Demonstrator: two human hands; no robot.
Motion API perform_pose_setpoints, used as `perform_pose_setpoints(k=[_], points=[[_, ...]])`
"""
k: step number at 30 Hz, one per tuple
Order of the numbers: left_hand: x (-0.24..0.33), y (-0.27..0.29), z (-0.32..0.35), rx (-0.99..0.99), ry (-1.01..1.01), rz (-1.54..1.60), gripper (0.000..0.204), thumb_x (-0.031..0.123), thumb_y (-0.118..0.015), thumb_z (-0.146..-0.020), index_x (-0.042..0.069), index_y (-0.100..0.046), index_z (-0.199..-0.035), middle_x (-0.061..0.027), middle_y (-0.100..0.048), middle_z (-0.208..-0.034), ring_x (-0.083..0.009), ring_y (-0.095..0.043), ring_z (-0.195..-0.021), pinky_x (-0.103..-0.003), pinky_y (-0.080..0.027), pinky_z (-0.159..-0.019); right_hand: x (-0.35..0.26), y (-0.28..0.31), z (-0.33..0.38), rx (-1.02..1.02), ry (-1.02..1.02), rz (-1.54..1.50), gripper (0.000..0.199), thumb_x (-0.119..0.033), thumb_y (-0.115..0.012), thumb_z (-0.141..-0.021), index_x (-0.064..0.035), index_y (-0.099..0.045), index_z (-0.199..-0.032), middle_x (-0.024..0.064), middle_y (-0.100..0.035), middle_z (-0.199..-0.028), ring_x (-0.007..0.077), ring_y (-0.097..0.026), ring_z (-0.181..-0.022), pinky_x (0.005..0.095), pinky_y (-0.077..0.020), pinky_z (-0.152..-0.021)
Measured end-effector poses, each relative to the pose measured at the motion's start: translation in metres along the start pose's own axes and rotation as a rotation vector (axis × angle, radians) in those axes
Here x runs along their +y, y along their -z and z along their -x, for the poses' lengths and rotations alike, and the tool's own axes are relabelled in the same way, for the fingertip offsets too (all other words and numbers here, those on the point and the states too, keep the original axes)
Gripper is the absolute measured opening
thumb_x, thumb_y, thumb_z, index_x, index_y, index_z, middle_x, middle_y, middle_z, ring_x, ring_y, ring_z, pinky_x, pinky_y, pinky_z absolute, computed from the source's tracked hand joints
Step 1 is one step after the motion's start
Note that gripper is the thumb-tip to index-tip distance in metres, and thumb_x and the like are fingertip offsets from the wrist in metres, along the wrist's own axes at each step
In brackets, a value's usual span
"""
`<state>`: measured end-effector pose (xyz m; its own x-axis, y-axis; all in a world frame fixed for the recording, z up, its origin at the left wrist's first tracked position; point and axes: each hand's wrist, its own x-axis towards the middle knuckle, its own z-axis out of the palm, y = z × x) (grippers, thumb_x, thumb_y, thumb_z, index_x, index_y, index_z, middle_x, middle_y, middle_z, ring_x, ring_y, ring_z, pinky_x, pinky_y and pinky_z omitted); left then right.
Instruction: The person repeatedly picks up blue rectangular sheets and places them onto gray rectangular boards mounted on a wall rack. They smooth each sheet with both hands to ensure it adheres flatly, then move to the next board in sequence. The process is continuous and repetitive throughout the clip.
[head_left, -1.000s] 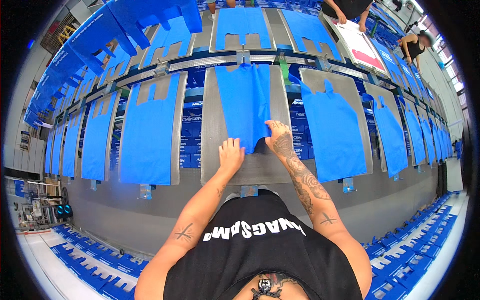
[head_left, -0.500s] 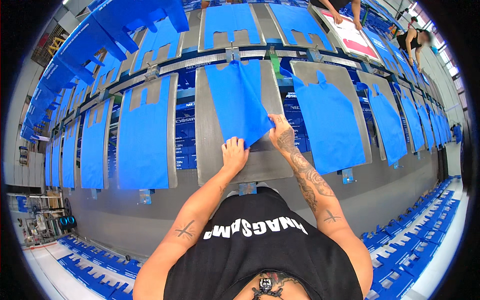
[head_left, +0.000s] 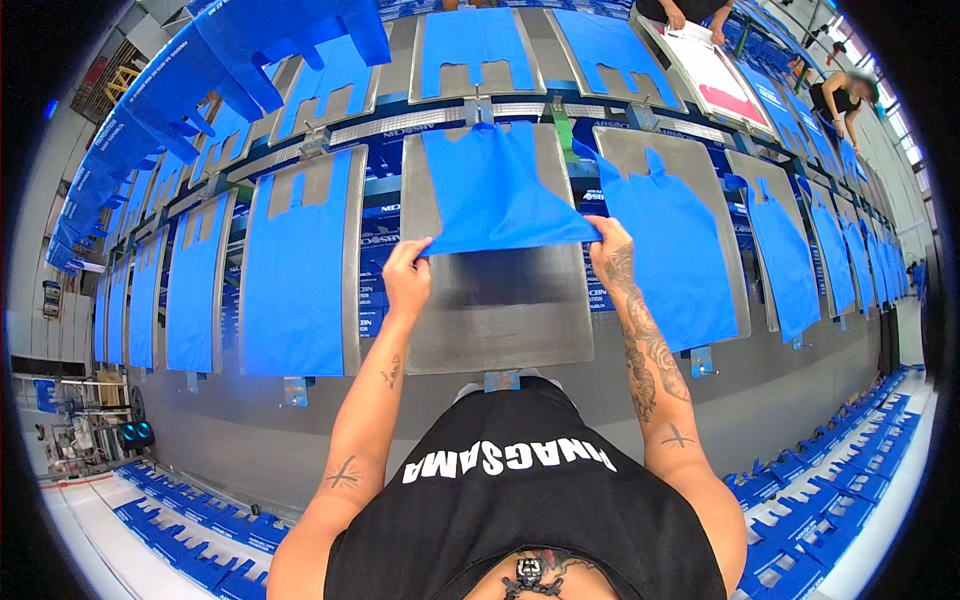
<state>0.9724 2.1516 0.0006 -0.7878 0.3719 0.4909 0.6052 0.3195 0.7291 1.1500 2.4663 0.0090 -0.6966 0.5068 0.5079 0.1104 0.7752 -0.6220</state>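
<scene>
Now we are pinching the blue bag (head_left: 497,190) by its bottom corners, left hand (head_left: 407,277) and right hand (head_left: 611,245) each in a closed grip, bag lying on the grey metal plate (head_left: 500,310), blue boxes (head_left: 800,500) stacked lower right.

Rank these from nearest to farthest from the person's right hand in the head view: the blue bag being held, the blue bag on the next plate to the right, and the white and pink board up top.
1. Held blue bag: gripped at its lower corner by the right hand.
2. Neighbouring blue bag: just right, on its own plate.
3. White and pink board: far up, right, by other people.
</scene>
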Motion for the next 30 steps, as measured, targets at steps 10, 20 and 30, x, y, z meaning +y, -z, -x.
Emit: perform_pose_setpoints(k=[10,20,30], points=[[0.018,0.064,0.054,0.014,0.18,0.098,0.038,-0.012,-0.063,-0.081,0.011,-0.078,-0.107,-0.0051,-0.058,-0.096,-0.0134,-0.061,-0.083,-0.025,-0.05,-0.07,-0.018,0.03,0.08,-0.127,-0.244,-0.348,0.054,0.014,-0.047,-0.081,-0.0056,-0.068,-0.127,0.0146,-0.071,-0.114,0.0179,-0.069,-0.095,0.0294,-0.0545,-0.082],[-0.013,0.06,0.156,-0.268,1.007,0.401,0.028,0.006,-0.07,-0.09,0.0,-0.07,-0.117,-0.0037,-0.067,-0.082,-0.0114,-0.066,-0.077,-0.026,-0.057,-0.068,-0.007,0.025,0.16,-0.318,-0.895,-0.686,0.042,0.0,-0.072,-0.086,-0.0014,-0.066,-0.127,0.009,-0.07,-0.107,0.0125,-0.065,-0.088,0.0274,-0.0553,-0.077],[-0.017,0.07,0.177,-0.269,1.295,0.618,0.031,0.007,-0.069,-0.09,0.003,-0.058,-0.119,-0.0068,-0.066,-0.09,-0.0189,-0.067,-0.083,-0.037,-0.059,-0.07,0.007,0.029,0.188,-0.427,-1.22,-0.817,0.027,-0.006,-0.067,-0.088,-0.0047,-0.063,-0.114,0.0025,-0.069,-0.089,0.014,-0.066,-0.078,0.0322,-0.0543,-0.068]])
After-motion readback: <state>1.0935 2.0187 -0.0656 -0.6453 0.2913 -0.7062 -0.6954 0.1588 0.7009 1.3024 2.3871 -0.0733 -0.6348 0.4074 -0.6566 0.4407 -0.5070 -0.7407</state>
